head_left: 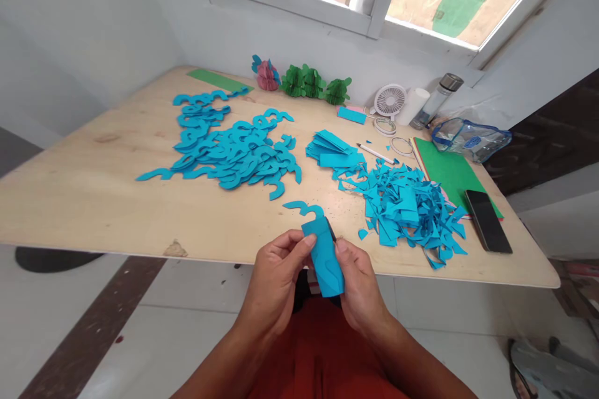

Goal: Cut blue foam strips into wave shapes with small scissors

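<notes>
Left hand (277, 274): thumb and fingers pinched together on the upper left edge of a blue paper (326, 265), held over the near edge of the surface (116, 212). Right hand (361, 273): closed around a dark tool (331, 229), probably scissors, beside the paper's right edge; handles hidden. Paper bears curved marks. Wavy cutouts (234, 153) lie in a heap ahead to the left, scraps (405, 202) to the right. Step, as judged: cutting the paper to shape. Next move calls for a firm left pinch, turning the paper so the blade follows the curve.
</notes>
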A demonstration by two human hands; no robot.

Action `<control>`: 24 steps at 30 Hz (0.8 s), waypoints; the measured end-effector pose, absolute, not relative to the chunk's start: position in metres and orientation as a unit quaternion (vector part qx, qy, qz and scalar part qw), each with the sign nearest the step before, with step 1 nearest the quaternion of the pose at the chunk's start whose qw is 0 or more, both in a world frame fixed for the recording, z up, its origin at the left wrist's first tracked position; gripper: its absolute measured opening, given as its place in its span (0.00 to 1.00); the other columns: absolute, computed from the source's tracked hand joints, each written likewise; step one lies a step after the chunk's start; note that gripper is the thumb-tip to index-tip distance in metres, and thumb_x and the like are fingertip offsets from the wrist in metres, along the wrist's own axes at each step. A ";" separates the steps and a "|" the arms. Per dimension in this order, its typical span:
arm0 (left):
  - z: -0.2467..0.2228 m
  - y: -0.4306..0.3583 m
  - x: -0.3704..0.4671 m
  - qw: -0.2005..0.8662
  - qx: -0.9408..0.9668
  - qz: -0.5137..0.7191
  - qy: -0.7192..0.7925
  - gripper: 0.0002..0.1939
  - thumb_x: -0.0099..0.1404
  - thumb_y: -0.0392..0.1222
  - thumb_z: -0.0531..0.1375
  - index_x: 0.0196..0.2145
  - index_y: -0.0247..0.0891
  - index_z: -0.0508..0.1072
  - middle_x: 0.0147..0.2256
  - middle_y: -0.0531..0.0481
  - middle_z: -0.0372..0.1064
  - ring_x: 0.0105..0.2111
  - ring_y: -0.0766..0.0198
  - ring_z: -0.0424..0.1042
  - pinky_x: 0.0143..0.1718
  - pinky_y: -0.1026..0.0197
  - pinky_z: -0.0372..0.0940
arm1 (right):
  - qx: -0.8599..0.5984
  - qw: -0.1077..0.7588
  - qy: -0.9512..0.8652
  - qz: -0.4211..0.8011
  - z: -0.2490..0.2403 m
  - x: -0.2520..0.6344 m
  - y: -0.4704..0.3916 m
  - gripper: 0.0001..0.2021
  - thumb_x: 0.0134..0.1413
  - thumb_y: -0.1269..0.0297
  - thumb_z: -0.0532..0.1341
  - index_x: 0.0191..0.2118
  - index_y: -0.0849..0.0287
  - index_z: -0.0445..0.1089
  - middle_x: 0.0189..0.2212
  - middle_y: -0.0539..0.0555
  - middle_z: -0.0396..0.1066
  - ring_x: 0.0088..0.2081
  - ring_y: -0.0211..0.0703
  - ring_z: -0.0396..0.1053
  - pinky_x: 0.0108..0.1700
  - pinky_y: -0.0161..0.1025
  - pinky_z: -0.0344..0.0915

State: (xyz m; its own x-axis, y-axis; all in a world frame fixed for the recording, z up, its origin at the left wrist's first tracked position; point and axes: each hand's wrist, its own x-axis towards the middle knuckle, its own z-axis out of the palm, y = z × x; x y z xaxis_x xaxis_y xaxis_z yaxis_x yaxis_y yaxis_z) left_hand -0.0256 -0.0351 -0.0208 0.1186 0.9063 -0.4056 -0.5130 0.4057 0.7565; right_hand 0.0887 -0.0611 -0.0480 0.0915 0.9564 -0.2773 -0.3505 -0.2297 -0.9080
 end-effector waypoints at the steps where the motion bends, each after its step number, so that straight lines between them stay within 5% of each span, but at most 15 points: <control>1: -0.021 -0.035 -0.026 0.714 0.222 0.498 0.440 0.11 0.52 0.44 0.70 0.22 0.37 0.73 0.21 0.54 0.70 0.23 0.67 0.66 0.27 0.65 0.64 | -0.503 0.544 -0.301 0.600 -0.048 0.088 -0.061 0.22 0.53 0.43 0.61 0.24 0.59 0.67 0.19 0.48 0.60 0.21 0.36 0.54 0.23 0.34 0.55; 12: -0.018 -0.039 -0.025 0.714 0.213 0.503 0.438 0.11 0.50 0.43 0.71 0.22 0.37 0.74 0.23 0.53 0.72 0.25 0.67 0.67 0.30 0.65 0.65 | -0.494 0.554 -0.296 0.601 -0.047 0.085 -0.064 0.21 0.56 0.45 0.60 0.30 0.61 0.71 0.20 0.46 0.56 0.23 0.36 0.53 0.24 0.33 0.56; 24: -0.017 -0.040 -0.025 0.715 0.213 0.499 0.441 0.10 0.51 0.42 0.71 0.22 0.37 0.74 0.23 0.54 0.70 0.25 0.68 0.66 0.30 0.66 0.64 | -0.513 0.560 -0.288 0.583 -0.045 0.082 -0.068 0.24 0.53 0.42 0.61 0.22 0.59 0.63 0.19 0.46 0.52 0.23 0.36 0.50 0.24 0.33 0.55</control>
